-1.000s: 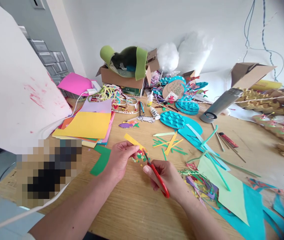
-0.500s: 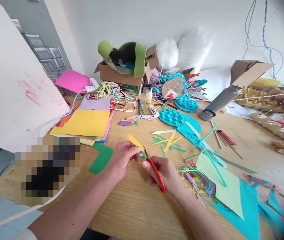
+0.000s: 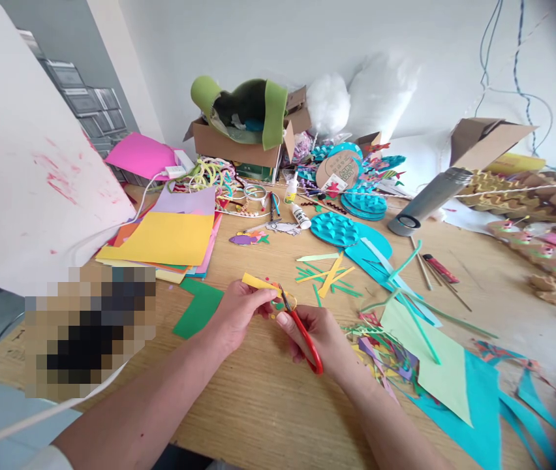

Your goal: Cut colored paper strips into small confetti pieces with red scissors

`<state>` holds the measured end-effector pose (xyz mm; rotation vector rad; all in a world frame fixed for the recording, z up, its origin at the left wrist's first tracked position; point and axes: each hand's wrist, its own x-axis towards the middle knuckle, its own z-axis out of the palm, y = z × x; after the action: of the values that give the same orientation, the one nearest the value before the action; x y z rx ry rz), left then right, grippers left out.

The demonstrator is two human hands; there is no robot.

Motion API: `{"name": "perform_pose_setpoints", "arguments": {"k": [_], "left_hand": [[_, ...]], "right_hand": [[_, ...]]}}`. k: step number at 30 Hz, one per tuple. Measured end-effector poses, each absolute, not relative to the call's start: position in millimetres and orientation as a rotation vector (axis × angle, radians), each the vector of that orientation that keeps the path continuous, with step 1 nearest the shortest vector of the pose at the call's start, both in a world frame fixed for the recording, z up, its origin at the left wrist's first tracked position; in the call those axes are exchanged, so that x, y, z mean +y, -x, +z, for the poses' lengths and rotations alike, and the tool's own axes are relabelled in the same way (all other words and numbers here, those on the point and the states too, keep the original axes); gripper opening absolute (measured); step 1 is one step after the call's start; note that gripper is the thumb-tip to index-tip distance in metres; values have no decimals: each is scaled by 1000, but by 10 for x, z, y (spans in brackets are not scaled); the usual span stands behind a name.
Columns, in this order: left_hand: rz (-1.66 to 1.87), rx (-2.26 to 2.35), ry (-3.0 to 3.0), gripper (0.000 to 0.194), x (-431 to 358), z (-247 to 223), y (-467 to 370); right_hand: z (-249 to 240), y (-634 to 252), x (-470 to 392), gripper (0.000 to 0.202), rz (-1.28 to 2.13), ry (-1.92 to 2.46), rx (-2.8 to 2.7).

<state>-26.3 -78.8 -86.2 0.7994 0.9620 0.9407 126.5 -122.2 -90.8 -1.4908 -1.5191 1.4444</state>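
Observation:
A yellow paper strip (image 3: pixel 254 281) is pinched between the thumb and fingers of my left hand (image 3: pixel 239 312). My right hand (image 3: pixel 313 329) grips red-handled scissors (image 3: pixel 313 349), their blades meeting the strip's right end, where a thin curled sliver of yellow hangs. Small paper bits, some hidden by my fingers, lie beneath. Just beyond my hands, yellow strips (image 3: pixel 331 277) and thin green strips (image 3: pixel 351 289) are scattered on the table (image 3: pixel 258 398). A green paper piece (image 3: pixel 200 312) lies beside my left wrist.
Stacked coloured paper (image 3: pixel 175 238) sits at the left. Glue bottles (image 3: pixel 301 217) and a purple paper fish (image 3: pixel 243 239) are farther back. Paper scraps (image 3: pixel 380 359), light green paper (image 3: pixel 442 365) and a grey flask (image 3: pixel 429 199) are on the right. A cardboard box (image 3: pixel 233 145) stands behind.
The yellow strip has tilted flatter in my left hand, and a thin curl now stands off its right end at the scissor blades. The view has shifted slightly.

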Motion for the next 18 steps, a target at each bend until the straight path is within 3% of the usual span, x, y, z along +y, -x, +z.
{"name": "perform_pose_setpoints", "arguments": {"k": [18], "left_hand": [[905,908,-795,20,-822,-889,234]], "right_hand": [[-1000,-1252,-1209,48,1395,1398,-1501]]}}
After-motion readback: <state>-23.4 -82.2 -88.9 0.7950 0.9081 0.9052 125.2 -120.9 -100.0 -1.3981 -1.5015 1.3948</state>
